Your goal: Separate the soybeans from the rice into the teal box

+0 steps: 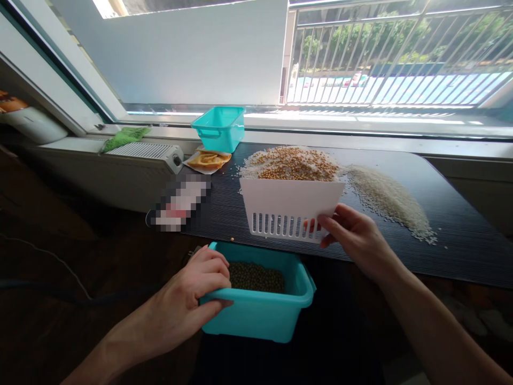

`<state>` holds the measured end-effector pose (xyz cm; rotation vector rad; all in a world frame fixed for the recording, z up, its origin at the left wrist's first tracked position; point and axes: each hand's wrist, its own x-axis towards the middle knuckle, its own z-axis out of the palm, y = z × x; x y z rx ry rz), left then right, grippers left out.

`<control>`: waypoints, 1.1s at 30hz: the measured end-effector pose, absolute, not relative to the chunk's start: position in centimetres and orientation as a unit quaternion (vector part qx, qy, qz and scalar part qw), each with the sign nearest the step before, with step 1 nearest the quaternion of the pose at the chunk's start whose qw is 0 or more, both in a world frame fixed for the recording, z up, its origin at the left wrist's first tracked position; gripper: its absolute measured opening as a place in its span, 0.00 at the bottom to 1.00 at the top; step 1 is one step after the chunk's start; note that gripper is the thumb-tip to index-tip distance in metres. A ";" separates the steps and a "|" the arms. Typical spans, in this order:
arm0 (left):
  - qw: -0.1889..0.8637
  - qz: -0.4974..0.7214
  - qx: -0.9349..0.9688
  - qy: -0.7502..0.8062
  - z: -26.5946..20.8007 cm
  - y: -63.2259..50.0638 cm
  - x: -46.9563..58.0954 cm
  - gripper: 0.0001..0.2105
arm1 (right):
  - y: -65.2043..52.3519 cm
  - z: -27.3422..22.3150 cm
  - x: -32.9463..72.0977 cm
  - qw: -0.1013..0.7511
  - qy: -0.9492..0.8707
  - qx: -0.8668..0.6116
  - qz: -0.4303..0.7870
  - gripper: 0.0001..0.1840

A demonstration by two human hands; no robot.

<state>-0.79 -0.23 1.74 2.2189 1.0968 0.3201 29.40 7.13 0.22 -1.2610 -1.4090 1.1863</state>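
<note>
My left hand [210, 283] grips the left rim of a turquoise plastic bin [256, 315], which sits below the table's front edge. Small dark greenish beans [256, 277] lie inside it. In my right hand [348, 230] is a white plastic panel with slots [292, 200], pinched at its lower right corner with fingertips partly behind it. The panel stands tilted at the table's front edge, before a pile of yellow soybeans [294, 163] mixed with white rice. Part of that pile is hidden behind the panel. A separate rice pile [388, 200] spreads to the right.
A second turquoise bin [222, 128] stands at the back by the window. Near it lies an orange-yellow folded cloth or packet [208, 159]. A blurred-out object [182, 203] rests at the table's left edge. Further left, a green cloth [126, 138] lies on a radiator [144, 152].
</note>
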 end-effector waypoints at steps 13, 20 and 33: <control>0.294 0.109 0.848 0.426 2.0 -0.8 -1.2 0.07 | 7.8 -0.3 28.1 0.444 -0.577 -0.490 0.479 0.15; 0.317 0.104 0.856 0.395 1.7 -0.4 0.3 0.06 | 6.5 -1.8 30.3 0.453 -0.552 -0.527 0.460 0.18; 0.328 0.065 0.864 0.376 1.4 0.1 2.1 0.07 | 10.7 -0.7 37.5 0.562 -0.502 -0.603 0.264 0.15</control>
